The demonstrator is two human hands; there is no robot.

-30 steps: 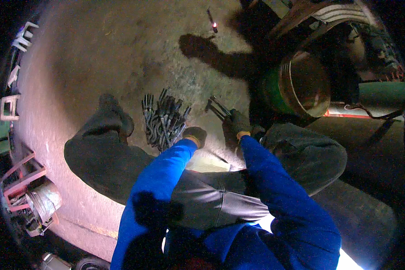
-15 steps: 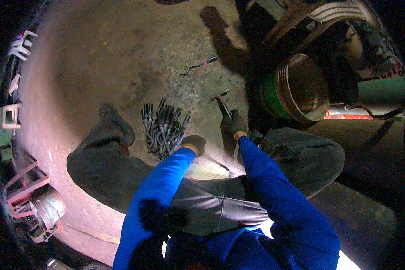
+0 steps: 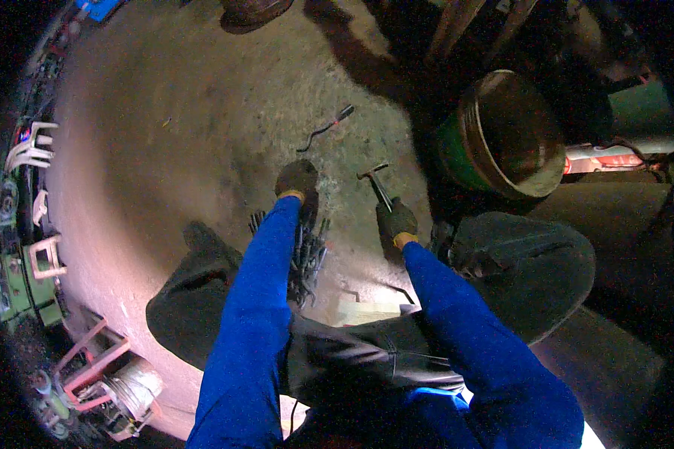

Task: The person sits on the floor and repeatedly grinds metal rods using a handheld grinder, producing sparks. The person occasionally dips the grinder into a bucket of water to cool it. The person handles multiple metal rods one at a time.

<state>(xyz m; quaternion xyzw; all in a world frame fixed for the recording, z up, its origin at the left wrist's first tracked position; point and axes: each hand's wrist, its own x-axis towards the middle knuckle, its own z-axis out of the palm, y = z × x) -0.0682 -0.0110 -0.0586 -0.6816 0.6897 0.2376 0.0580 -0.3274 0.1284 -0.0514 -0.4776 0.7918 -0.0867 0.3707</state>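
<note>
My right hand (image 3: 397, 218), in a dark glove with a yellow cuff, is closed round the handle of a hammer (image 3: 377, 179). The hammer's head points away from me, over the floor. My left hand (image 3: 297, 179), gloved the same way, reaches out past a pile of dark twisted metal rods (image 3: 311, 254). Its fingers are too dark to make out. My left forearm covers part of the pile. Just beyond the left hand, one bent metal rod (image 3: 326, 129) with a straight, thicker end lies on the concrete floor.
A green bucket (image 3: 468, 157) lies tipped beyond my right knee, its mouth facing right. A pale flat block (image 3: 374, 313) is between my legs. White chairs (image 3: 34, 150) and a red-framed machine with a drum (image 3: 131, 385) stand left. A rusty round object (image 3: 254, 11) is at the far edge.
My left hand has moved forward from beside the near end of the pile toward the lone rod. My right hand still grips the hammer. The view has shifted somewhat.
</note>
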